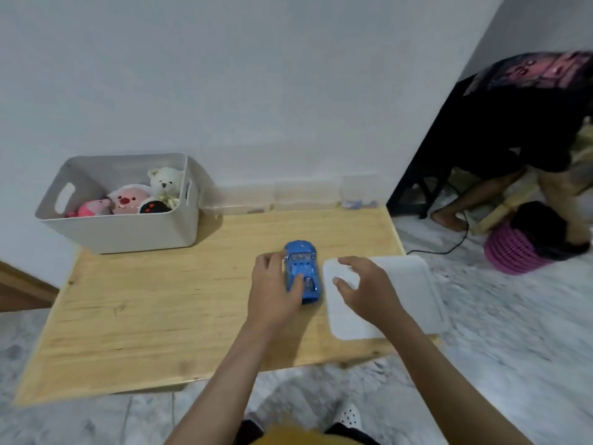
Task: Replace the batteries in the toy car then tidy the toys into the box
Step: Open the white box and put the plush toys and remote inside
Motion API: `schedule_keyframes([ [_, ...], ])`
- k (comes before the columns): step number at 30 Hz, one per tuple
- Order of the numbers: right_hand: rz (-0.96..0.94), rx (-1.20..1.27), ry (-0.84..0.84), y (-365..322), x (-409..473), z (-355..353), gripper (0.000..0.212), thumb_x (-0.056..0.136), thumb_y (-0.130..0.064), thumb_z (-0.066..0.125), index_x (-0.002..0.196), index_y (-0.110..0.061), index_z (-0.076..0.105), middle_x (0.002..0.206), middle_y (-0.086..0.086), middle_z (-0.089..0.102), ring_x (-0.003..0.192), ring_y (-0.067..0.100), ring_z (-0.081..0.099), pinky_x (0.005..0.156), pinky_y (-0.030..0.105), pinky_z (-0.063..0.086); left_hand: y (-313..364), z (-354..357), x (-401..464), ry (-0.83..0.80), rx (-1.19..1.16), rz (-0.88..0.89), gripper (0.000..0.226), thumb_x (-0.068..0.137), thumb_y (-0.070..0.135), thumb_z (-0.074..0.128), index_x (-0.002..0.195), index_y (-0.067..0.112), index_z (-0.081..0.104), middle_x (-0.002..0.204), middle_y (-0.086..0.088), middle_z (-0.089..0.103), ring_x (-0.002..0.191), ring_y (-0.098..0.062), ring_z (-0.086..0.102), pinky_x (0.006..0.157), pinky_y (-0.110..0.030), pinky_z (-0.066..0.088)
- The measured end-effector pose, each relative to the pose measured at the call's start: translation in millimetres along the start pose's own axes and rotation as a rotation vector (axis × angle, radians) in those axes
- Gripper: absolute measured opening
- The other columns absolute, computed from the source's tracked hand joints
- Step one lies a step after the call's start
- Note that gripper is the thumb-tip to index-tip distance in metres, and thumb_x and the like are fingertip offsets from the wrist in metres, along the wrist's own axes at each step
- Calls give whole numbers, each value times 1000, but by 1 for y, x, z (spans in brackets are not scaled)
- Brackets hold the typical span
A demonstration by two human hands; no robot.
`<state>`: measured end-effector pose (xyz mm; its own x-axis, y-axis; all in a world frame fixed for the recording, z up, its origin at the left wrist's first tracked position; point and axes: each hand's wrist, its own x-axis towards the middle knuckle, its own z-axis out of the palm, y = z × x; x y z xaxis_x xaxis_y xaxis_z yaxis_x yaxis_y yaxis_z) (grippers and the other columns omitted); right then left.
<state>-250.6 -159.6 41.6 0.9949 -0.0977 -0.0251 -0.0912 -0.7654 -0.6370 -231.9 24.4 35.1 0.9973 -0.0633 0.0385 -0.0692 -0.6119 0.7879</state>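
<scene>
A blue toy car [302,266] lies on the wooden table [160,309], right of centre. My left hand [275,290] grips it from the left, thumb over its rear and fingers round its side. My right hand [364,289] hovers just right of the car, above a white lid [407,293], with fingers loosely curled and nothing visible in them. A white box [122,232] stands at the table's back left and holds several plush toys [128,200], among them a white bear [165,184].
Clear plastic containers [305,194] line the wall at the table's back edge. The white lid overhangs the table's right edge. A person [526,130] bends over on the floor at right, beside a pink basket [516,252] and a black cable [455,242].
</scene>
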Motion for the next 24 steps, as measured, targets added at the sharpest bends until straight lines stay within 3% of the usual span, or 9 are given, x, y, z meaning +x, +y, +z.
schedule_keyframes([
  [3,133,-43,8,72,-21,-24,46,85,-25,67,127,-12,54,128,6,56,122,20,49,98,21,32,31,65,-19,-144,42,-40,51,88,29,60,134,18,43,125,0,39,111,-16,47,79,-22,37],
  [6,281,-112,-37,134,-37,-40,57,84,-28,67,134,-12,46,137,13,47,131,28,37,106,36,30,45,114,-35,-303,185,-261,57,86,35,60,136,19,38,133,-7,35,120,-23,42,85,-30,42],
  [9,408,-210,-135,176,-37,-50,76,82,-43,66,144,-20,29,148,23,27,135,39,29,107,46,29,49,142,-44,-422,384,-466,69,80,43,65,134,14,33,132,-14,35,121,-32,37,92,-36,45],
  [11,477,-193,-226,191,-32,-55,86,80,-53,63,148,-29,17,154,18,12,139,39,23,111,48,28,49,154,-47,-417,438,-500,82,74,50,69,136,13,29,131,-16,34,119,-34,36,95,-39,45],
  [14,477,-8,-287,198,-25,-55,95,77,-50,69,149,-32,12,152,11,17,135,32,31,106,40,36,52,164,-47,-343,523,-493,86,72,52,71,136,12,30,130,-18,36,117,-36,39,99,-38,42],
  [19,467,109,-227,197,-21,-55,109,65,-42,82,149,-32,14,139,9,24,122,27,45,99,38,43,56,165,-39,-281,415,-536,76,73,43,76,132,13,38,131,-15,32,120,-33,35,96,-38,44],
  [24,419,74,-153,182,-5,-82,108,68,-42,81,150,-27,11,142,13,22,126,34,39,96,40,39,75,152,-23,-161,357,-386,64,75,40,76,125,16,44,130,-12,31,121,-30,31,91,-37,44],
])
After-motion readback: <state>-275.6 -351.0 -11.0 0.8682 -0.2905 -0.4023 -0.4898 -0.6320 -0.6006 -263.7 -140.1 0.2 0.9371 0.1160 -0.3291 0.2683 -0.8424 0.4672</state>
